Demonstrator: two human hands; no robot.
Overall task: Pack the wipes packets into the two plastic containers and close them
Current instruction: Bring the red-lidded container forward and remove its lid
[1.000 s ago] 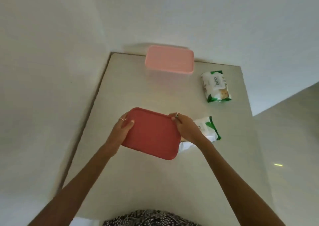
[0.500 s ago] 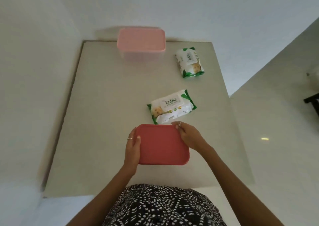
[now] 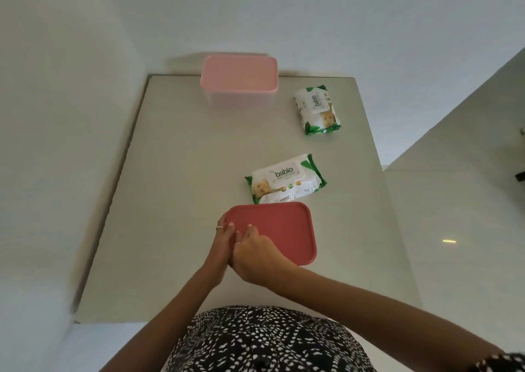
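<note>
A container with a dark red lid (image 3: pixel 279 229) sits on the table near the front edge. My left hand (image 3: pixel 222 245) holds its left edge, thumb on the lid. My right hand (image 3: pixel 255 256) reaches across and curls over the lid's near left corner, touching my left hand. One white and green wipes packet (image 3: pixel 285 179) lies just behind the red lid. A second packet (image 3: pixel 316 110) lies farther back on the right. A container with a pale pink lid (image 3: pixel 239 73) stands shut at the table's far edge. The inside of both containers is hidden.
The beige table (image 3: pixel 176 173) stands against a white wall behind and a wall on the left. Its right edge drops to a pale tiled floor (image 3: pixel 454 229). My patterned clothing (image 3: pixel 264 340) touches the front edge.
My right hand has left the lid's far right corner and come to the near left corner beside my left hand. The red-lidded container has stayed in place.
</note>
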